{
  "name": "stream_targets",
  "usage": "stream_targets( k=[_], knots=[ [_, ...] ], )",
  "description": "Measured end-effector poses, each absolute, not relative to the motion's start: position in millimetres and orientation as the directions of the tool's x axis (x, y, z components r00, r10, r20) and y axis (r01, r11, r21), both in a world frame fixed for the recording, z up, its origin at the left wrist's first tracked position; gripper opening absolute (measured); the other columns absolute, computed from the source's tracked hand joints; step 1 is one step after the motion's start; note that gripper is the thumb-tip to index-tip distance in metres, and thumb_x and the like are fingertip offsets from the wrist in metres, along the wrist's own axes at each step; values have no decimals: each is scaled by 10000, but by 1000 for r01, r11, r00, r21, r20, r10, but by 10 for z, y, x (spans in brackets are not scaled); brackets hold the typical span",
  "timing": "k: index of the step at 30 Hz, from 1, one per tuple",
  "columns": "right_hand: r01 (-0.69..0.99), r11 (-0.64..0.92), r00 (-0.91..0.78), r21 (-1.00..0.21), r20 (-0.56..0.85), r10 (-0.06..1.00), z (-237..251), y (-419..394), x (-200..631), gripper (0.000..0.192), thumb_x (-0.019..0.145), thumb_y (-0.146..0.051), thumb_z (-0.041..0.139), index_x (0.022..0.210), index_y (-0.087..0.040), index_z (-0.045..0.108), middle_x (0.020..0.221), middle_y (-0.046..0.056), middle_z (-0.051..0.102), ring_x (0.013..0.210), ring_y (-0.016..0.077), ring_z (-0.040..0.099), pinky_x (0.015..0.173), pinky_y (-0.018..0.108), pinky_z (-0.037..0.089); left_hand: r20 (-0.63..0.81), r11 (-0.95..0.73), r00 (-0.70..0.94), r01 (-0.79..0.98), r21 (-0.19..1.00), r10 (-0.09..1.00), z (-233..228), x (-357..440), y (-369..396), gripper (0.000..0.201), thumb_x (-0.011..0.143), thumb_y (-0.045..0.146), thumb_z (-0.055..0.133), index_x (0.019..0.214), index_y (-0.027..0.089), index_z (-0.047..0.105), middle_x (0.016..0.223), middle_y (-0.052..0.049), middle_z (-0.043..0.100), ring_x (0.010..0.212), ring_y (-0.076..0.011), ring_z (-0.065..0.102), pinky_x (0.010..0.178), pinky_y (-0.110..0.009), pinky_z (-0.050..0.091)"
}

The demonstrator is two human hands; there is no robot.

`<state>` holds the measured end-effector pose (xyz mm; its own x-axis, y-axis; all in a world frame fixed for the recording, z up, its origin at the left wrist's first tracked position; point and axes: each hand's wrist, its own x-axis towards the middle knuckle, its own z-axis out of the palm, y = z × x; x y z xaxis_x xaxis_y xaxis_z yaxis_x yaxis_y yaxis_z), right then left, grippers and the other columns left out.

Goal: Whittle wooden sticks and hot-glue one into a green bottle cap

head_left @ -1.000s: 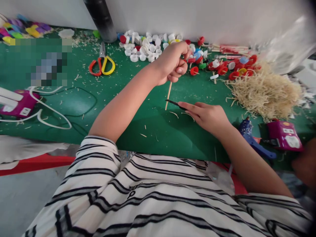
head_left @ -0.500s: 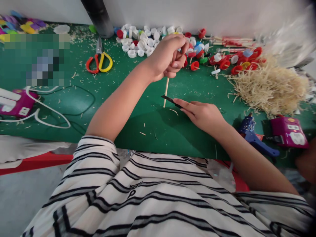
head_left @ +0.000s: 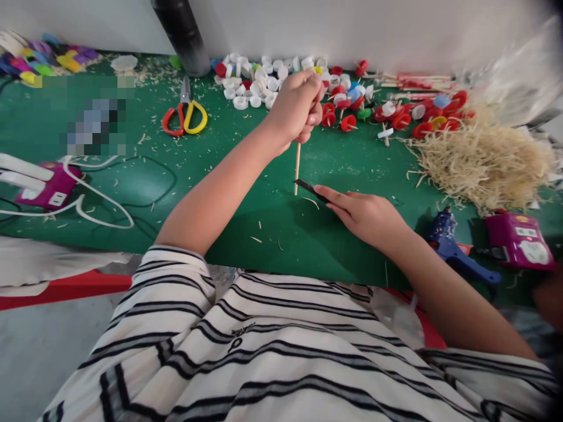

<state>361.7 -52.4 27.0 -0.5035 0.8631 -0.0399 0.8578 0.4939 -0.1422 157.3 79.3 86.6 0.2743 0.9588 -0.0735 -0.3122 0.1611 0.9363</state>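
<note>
A green tabletop (head_left: pixel 132 176) has small bits of wood all over it, and red and yellow scissors (head_left: pixel 185 114) lie near a black tube (head_left: pixel 182 35) that stands by the white wall. Lots of white bottle caps (head_left: pixel 259 79) sit in a heap at the back, with red caps on little sticks (head_left: pixel 404 114) next to them and a big pile of pale wood shavings (head_left: pixel 479 161) on the right. A blue glue gun (head_left: pixel 453 249) lies just beside a pink box (head_left: pixel 519 240) at the right edge, another pink box with a white cord (head_left: pixel 48 187) sits on the left, and bright colored pieces (head_left: pixel 48 58) lie in the far left corner.
</note>
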Motion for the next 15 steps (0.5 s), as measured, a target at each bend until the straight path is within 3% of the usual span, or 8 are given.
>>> stream_targets(
  k=[5,11,15],
  knots=[
    [856,490,-506,-163,-72,859,283,-538,3644,550,1136,-374,397,1679,-379,478,1126,51,823,922,243,753,711,350,493,-73,146,232,-314,938,970,862,1577,773,448,1098,244,376,661,204,467,393,49,390,306,-26,176,402,-170,62],
    [860,499,-507,-106,-64,860,259,-497,3597,544,1140,-396,379,1672,-382,490,1104,53,815,875,224,736,654,328,445,-112,231,299,-399,887,948,848,1608,761,416,1094,262,425,683,204,450,384,52,376,311,-19,160,406,-155,20],
    [846,521,-529,-110,-51,847,255,-472,3559,541,1146,-401,360,1671,-392,488,1081,44,811,865,207,730,625,313,407,-21,98,227,-333,938,974,854,1668,737,456,1111,270,397,662,205,442,352,55,355,306,-32,167,411,-171,17]
  ],
)
